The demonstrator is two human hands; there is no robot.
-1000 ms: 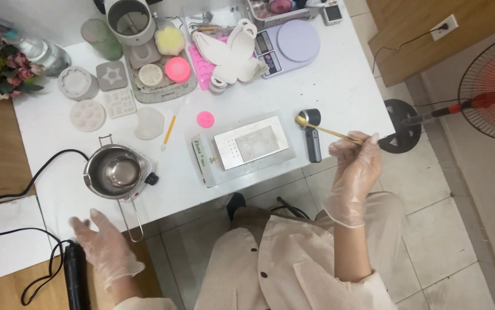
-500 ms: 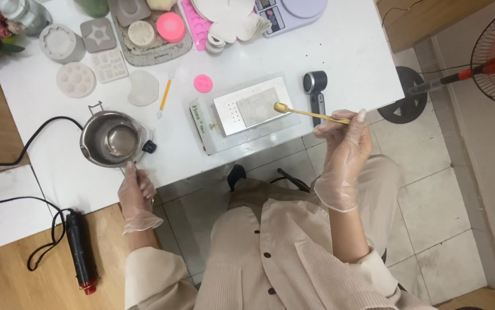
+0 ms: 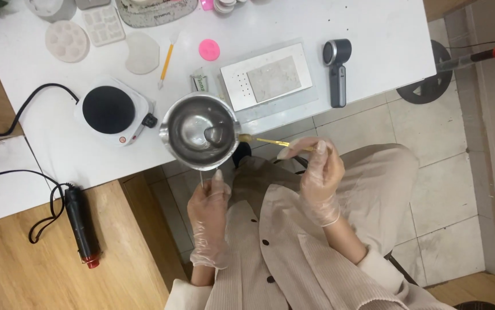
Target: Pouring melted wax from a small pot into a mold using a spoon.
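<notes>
Both of our gloved hands have a grip on something: our left hand (image 3: 208, 202) is clenched around the thin handle of the steel pot (image 3: 200, 138), holding it lifted off the hot plate (image 3: 110, 110) and out past the near edge of the tabletop (image 3: 374, 34), while our right hand (image 3: 318, 175) pinches the gold spoon (image 3: 262, 140) by its stem. We keep the spoon level, its bowl just at the pot's right rim, touching or very nearly so; we cannot tell which from this angle.

As we judge it, the heating part is done, since the pot no longer sits on the black burner and the plate stands bare. Inside the pot we see only a shiny bottom with a small dark patch; whether that is melted material or a reflection we cannot say. We have not yet poured or scooped anything: the white moulds (image 3: 67, 41) at the far left look unfilled, and the flat white scale (image 3: 266, 76) carries nothing but its own plate. A pink disc (image 3: 208, 49), a yellow pencil (image 3: 166, 62) and a black handheld device (image 3: 336, 68) lie untouched further back. What remains, we think, is moving the contents from pot to mould.
</notes>
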